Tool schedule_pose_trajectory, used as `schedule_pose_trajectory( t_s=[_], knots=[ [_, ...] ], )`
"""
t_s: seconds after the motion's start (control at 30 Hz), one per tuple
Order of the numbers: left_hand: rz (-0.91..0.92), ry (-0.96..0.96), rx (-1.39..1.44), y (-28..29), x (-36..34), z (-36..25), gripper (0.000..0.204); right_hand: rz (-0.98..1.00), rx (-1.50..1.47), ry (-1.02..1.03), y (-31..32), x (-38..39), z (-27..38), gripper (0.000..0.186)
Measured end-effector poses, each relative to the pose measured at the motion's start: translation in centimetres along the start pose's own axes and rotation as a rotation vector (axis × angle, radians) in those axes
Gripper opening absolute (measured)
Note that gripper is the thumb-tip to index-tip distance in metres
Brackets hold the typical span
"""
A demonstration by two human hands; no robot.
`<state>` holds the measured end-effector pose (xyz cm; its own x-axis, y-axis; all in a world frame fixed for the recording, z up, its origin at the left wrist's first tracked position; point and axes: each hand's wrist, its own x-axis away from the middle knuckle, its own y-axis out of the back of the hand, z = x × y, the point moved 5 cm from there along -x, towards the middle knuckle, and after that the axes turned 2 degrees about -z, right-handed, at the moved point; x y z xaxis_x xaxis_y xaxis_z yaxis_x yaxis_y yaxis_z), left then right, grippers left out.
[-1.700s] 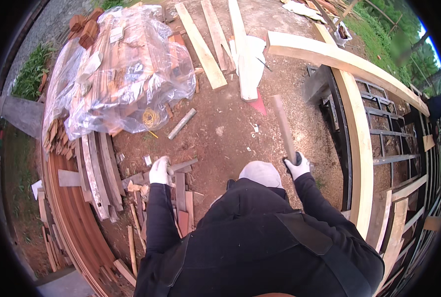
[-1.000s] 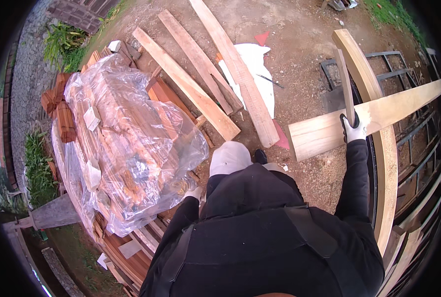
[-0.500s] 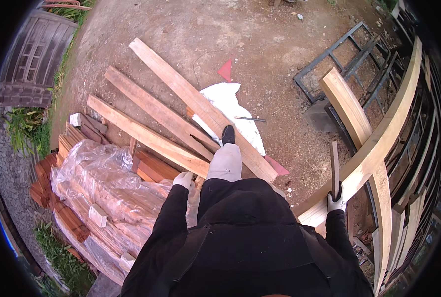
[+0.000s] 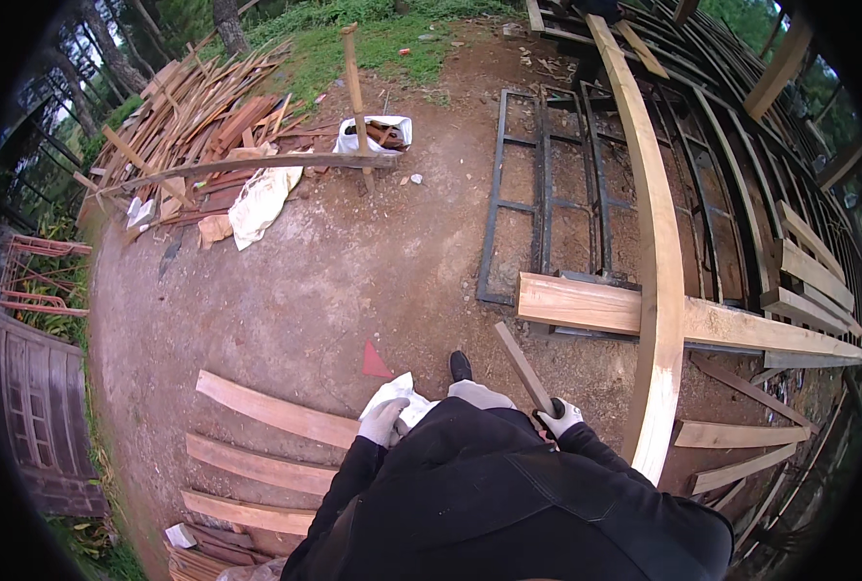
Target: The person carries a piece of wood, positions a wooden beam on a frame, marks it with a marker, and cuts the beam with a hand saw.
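My right hand [image 4: 561,418], in a white and dark glove, is shut round the end of a narrow wooden batten [image 4: 518,358], which angles forward and left. Just right of it lies a long pale beam [image 4: 658,252] across another beam [image 4: 576,302]. My left hand [image 4: 382,424], in a pale glove, hangs with loosely bent fingers and seems empty. Beneath it a white sheet [image 4: 402,385] shows on the ground beside a red triangular piece [image 4: 376,361]. My dark shoe [image 4: 460,366] is forward between the hands.
Several planks [image 4: 257,395] lie at lower left beside a weathered wooden panel [image 4: 29,407]. Dark metal frames [image 4: 494,242] lie at right. Ahead stand a scrap wood pile [image 4: 174,126], an upright post [image 4: 353,77] and a white sack [image 4: 392,145]. Bare dirt [image 4: 286,290] stretches between.
The view has swung forward and moved past the plastic-covered stack, now mostly out of sight below. My right hand still carries the batten; my left hand stays low by my body.
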<state>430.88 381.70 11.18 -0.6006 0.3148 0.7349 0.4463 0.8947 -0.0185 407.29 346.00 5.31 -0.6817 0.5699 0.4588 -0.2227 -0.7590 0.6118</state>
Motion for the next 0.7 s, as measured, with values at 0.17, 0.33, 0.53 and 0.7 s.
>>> schedule_pose_trajectory(
  t_s=[0.17, 0.33, 0.53, 0.7],
  knots=[
    [0.229, 0.033, -0.064, -4.8, -17.2, -11.8, 0.037, 0.023, -0.191, 0.252, 0.8, -13.4, 13.5, 0.036],
    [0.280, -0.054, -0.078, -6.8, -32.8, -24.5, 0.041, -0.149, -0.162, 0.350, 7.5, -29.6, 29.4, 0.051],
    [0.369, -0.124, 0.177, -8.3, -39.7, -42.7, 0.044, 0.243, -0.504, 0.227, 11.1, -43.3, 44.1, 0.035],
    [0.511, -0.229, 0.298, -12.2, -50.4, -56.9, 0.041, 0.341, -0.607, 0.303, 9.4, -57.2, 50.6, 0.023]
  ],
)
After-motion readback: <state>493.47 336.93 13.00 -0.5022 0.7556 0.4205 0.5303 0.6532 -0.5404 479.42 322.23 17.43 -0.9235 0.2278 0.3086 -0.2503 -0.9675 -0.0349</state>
